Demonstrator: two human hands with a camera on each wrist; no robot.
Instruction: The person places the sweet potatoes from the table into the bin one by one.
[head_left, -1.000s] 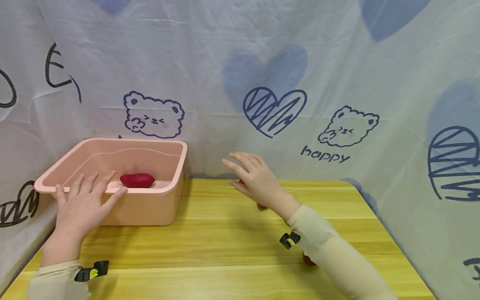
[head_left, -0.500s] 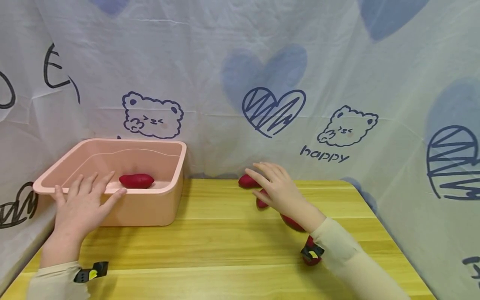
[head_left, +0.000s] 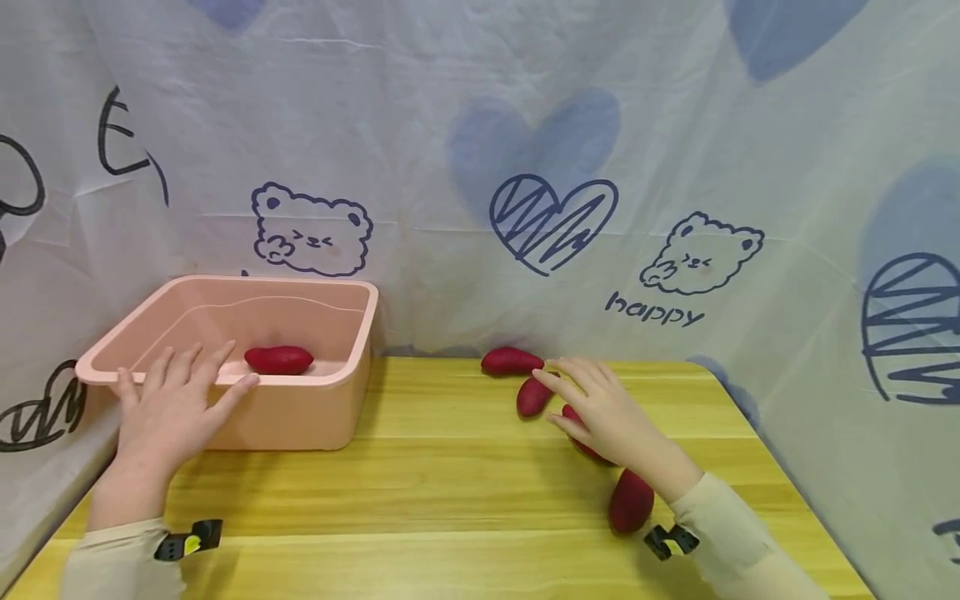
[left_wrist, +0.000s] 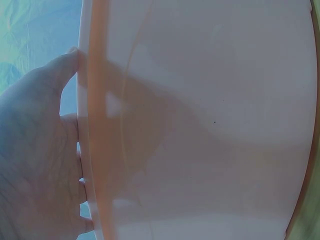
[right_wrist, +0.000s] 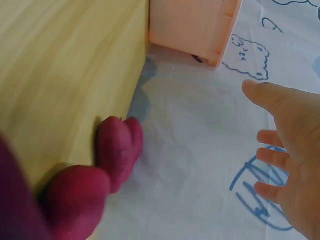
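Note:
My left hand [head_left: 171, 417] rests on the front rim of a pink plastic bin [head_left: 300, 417], its fingers spread over the edge. In the left wrist view the thumb and fingertips touch the rim, and the bin's pale wall [left_wrist: 215, 100] fills most of the picture. One red-skinned sweet potato [head_left: 279, 360] lies inside the bin. To the right, several more sweet potatoes [head_left: 632, 502] lie in a slanting row on the table. Over that row hovers my right hand [head_left: 611, 417], holding nothing, fingers extended, partly covering a sweet potato [head_left: 577, 429].
The yellow wood-grain table [head_left: 420, 500] reaches back to a white printed cloth [head_left: 435, 250], which hangs behind it and along both sides. Against the back edge lies the farthest sweet potato [head_left: 512, 362], with another [head_left: 534, 398] just in front of it.
My right hand has moved right and toward me over the table, uncovering the sweet potatoes that it and its forearm hid. The left hand stays on the bin's rim.

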